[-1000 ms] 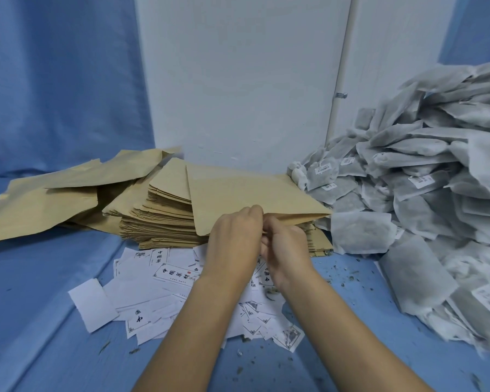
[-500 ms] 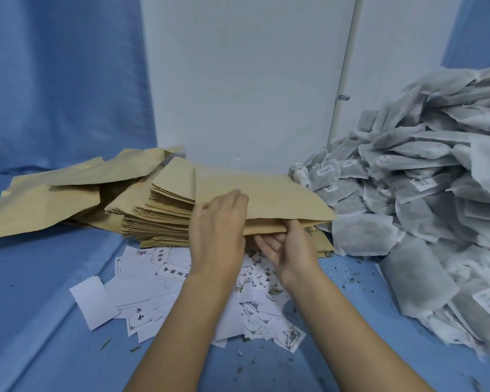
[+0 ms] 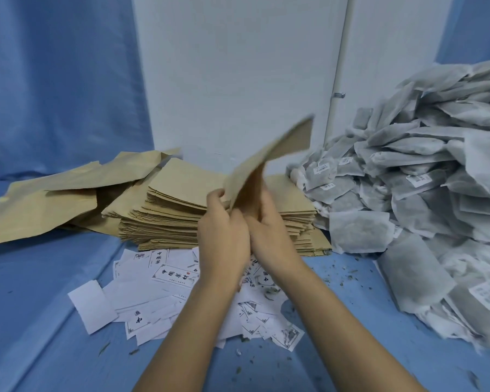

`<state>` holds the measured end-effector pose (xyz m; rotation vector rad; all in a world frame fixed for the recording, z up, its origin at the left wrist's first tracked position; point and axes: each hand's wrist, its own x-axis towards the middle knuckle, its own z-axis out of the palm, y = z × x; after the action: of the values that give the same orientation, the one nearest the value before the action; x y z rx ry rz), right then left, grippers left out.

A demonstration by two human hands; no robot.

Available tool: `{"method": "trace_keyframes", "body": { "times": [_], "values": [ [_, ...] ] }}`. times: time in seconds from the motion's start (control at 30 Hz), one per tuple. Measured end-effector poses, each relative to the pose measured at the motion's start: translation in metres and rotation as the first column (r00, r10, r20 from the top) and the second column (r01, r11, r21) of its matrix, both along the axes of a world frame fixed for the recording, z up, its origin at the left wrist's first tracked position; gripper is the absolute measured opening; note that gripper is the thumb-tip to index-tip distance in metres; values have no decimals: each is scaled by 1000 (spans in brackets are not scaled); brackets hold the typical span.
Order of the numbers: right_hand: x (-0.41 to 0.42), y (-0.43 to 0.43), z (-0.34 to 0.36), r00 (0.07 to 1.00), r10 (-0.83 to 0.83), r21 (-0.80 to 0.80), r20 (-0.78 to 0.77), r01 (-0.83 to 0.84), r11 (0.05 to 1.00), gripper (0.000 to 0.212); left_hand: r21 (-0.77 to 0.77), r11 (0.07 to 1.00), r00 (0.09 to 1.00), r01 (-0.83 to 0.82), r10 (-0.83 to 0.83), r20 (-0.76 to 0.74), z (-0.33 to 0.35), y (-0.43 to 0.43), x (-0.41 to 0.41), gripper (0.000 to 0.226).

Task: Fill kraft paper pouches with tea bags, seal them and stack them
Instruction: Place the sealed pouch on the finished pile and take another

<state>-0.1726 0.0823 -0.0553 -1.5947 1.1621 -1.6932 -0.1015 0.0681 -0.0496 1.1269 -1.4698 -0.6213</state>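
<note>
The left hand (image 3: 224, 236) and right hand (image 3: 269, 230) grip one pouch (image 3: 269, 162). It slants up to the right. Blue worktop (image 3: 54, 278), white wall (image 3: 238, 80).

Tea-bag heap (image 3: 425, 193) right, pouch stack (image 3: 181, 216) ahead

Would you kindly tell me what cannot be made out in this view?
Kraft pouch, head view: motion blur hides whether its mouth is open.
Right hand, head view: its grip is hidden by the pouch.
Tea bag pile, head view: cut by the right edge; label print too small.
</note>
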Motion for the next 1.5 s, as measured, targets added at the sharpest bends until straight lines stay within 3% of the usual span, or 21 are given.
{"method": "trace_keyframes", "body": {
  "times": [0.07, 0.13, 0.23, 0.37, 0.47, 0.63, 0.67, 0.73, 0.8, 0.87, 0.93, 1.03, 1.1, 1.2, 1.33, 1.5],
  "values": [
    [-1, 1, -1, 984, -18, 1, -179, 18, 1000, 80, 132, 990, 971, 56, -23, -239, 5, -2, 1, 24],
    [-6, 2, -4, 912, -150, -45, -381, 144, 989, 85, 271, 948, 878, 165, -16, -478, 7, -7, 1, 30],
    [-11, 2, -8, 823, -300, -93, -482, 292, 952, 81, 309, 922, 731, 234, 43, -681, 4, -13, 4, 24],
    [-12, 4, -9, 869, -468, -239, -164, 425, 873, 72, 396, 914, 823, 85, 159, -546, -8, -22, 8, 21],
    [-13, 6, -10, 864, -498, -334, -77, 449, 829, 70, 458, 875, 800, 158, 159, -579, -12, -23, 7, 20],
    [-11, 5, -10, 870, -493, -161, 22, 490, 857, 60, 363, 919, 877, 158, 38, -479, -12, -20, 11, 9],
    [-13, 4, -9, 866, -497, -125, 53, 499, 857, 56, 316, 932, 874, 178, -2, -487, -11, -20, 12, 23],
    [-20, 2, -8, 867, -480, -49, 132, 490, 870, 53, 215, 959, 847, 186, -46, -530, -10, -26, 19, 78],
    [-28, 0, -8, 871, -451, -7, 194, 461, 887, 56, 87, 984, 801, 157, -75, -595, -6, -29, 28, 96],
    [-32, 0, -7, 871, -440, -4, 219, 452, 892, 60, 0, 990, 750, 143, -108, -653, -4, -33, 37, 86],
    [-34, -1, -5, 868, -431, -15, 247, 448, 894, 62, -45, 992, 755, 121, -121, -644, -4, -34, 44, 64],
    [-35, -1, -5, 873, -402, -24, 275, 424, 905, 60, -172, 980, 830, 103, -180, -528, -8, -35, 47, 25],
    [-34, 0, -5, 884, -378, -27, 276, 400, 916, 56, -242, 966, 916, 89, -174, -360, -10, -32, 44, 14],
    [-30, 0, -6, 900, -332, -48, 283, 359, 932, 44, -293, 950, 965, 112, -175, -197, -12, -28, 38, 8],
    [-27, 0, -5, 894, -279, -82, 350, 326, 942, 35, -359, 921, 987, 152, -159, 10, -16, -25, 36, 29],
    [-31, -1, -6, 873, -255, -107, 417, 325, 940, 26, -465, 879, 994, 105, -104, 27, -19, -27, 30, 28]
  ]
}}
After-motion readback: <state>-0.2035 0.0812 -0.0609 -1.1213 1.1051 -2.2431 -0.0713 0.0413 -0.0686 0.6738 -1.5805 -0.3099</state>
